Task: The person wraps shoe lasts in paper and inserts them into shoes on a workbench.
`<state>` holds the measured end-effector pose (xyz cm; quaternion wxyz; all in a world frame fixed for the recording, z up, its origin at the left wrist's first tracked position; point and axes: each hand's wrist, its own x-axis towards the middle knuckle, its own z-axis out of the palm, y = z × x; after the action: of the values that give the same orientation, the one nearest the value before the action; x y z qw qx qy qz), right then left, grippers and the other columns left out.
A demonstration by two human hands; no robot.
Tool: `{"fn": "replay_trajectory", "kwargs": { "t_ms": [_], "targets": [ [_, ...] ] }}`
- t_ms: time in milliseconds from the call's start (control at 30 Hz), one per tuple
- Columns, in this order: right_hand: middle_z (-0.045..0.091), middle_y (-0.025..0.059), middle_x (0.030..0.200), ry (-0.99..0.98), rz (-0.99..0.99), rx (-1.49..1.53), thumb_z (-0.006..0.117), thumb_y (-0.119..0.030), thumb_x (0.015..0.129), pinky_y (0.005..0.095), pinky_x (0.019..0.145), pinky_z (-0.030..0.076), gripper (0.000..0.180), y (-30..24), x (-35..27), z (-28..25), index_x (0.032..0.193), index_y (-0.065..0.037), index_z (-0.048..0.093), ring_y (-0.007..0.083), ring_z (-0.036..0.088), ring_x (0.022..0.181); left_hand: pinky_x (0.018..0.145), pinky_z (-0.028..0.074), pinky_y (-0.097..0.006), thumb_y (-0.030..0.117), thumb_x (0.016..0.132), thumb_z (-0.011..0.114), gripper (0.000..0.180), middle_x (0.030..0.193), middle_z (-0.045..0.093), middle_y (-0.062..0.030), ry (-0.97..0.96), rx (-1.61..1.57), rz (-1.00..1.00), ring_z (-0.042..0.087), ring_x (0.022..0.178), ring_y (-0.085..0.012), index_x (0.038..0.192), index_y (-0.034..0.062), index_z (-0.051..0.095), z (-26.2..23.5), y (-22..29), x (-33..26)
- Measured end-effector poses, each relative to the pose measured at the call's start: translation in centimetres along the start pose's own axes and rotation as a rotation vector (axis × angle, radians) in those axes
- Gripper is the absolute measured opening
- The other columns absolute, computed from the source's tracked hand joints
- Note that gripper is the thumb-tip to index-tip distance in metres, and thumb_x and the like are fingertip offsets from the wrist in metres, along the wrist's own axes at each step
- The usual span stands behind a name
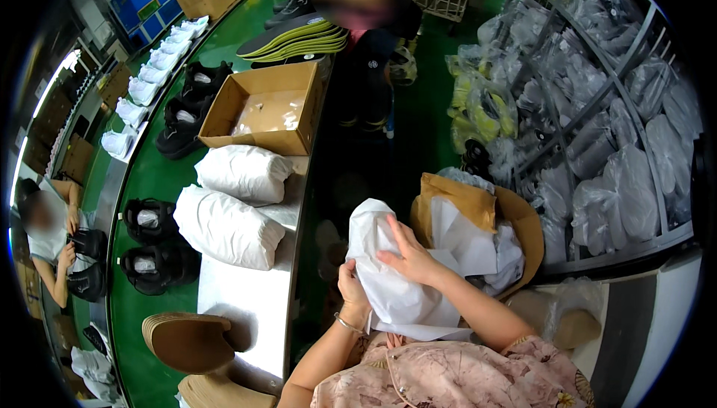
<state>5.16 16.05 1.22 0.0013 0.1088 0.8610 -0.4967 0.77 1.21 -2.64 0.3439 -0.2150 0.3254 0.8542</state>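
Note:
A sheet of white tissue paper (388,292) is held upright before my body, bunched to a rounded top; whether something is inside it is hidden. My left hand (353,292) grips its left edge low down, fingers curled around it. Against its right side lies my right hand (412,256), fingers stretched and spread over the paper. Left of my hands, two white paper-wrapped bundles (230,227) lie on the bench's metal edge (243,300). Just right of my right hand stands a round brown carton (529,229) with white and brown paper in it.
An open cardboard box (308,113) sits beyond the bundles. Black shoes (157,266) stand on the green conveyor (138,333). Tan curved forms (187,337) are at lower left. A metal rack (626,83) of plastic-bagged items fills the right. Co-workers (45,221) are at left and ahead.

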Motion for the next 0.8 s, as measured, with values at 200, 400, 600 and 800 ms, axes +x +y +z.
{"fn": "replay_trajectory", "kwargs": {
  "t_ms": [200, 400, 600, 800],
  "targets": [
    [0.018, 0.0206, 0.141, -0.026, 0.127, 0.195, 0.065, -0.028, 0.080, 0.0351, 0.106, 0.021, 0.087, 0.1, 0.0, -0.8, 0.141, -0.005, 0.008, 0.0303, 0.022, 0.130, 0.093, 0.040, -0.038, 0.031, 0.080, 0.037, 0.046, 0.110, 0.056, -0.0161, -0.030, 0.003, -0.068, 0.053, 0.102, -0.0293, 0.109, -0.0018, 0.053, 1.5, -0.2, -0.1],
    [0.020, 0.0193, 0.141, -0.038, 0.164, 0.491, 0.073, -0.024, 0.070, 0.0350, 0.105, 0.023, 0.100, -0.3, -0.1, -2.3, 0.142, -0.009, 0.006, 0.0295, 0.024, 0.129, 0.094, 0.040, -0.039, 0.029, 0.079, 0.035, 0.051, 0.116, 0.053, -0.0186, -0.090, -0.019, -0.133, 0.052, 0.106, -0.0312, 0.116, -0.0032, 0.049, 2.8, 0.5, -0.8],
    [0.023, 0.0152, 0.141, -0.049, 0.232, 0.794, 0.075, -0.014, 0.065, 0.0329, 0.104, 0.023, 0.104, -1.1, 0.0, -3.8, 0.142, -0.007, 0.006, 0.0248, 0.026, 0.128, 0.094, 0.040, -0.040, 0.032, 0.081, 0.038, 0.052, 0.116, 0.053, -0.0195, -0.154, 0.032, -0.240, 0.052, 0.105, -0.0318, 0.118, -0.0035, 0.048, 2.4, 0.7, -0.4],
    [0.025, 0.0151, 0.140, -0.045, 0.177, 0.813, 0.075, -0.012, 0.062, 0.0326, 0.103, 0.025, 0.107, -1.4, -1.1, -6.7, 0.142, -0.007, 0.004, 0.0245, 0.029, 0.127, 0.078, 0.047, -0.027, 0.005, 0.084, 0.057, 0.019, 0.096, 0.063, -0.0065, -0.387, 0.546, -0.218, 0.059, 0.086, -0.0152, 0.102, -0.0012, 0.057, 3.6, 5.4, -0.2]
  ]
}}
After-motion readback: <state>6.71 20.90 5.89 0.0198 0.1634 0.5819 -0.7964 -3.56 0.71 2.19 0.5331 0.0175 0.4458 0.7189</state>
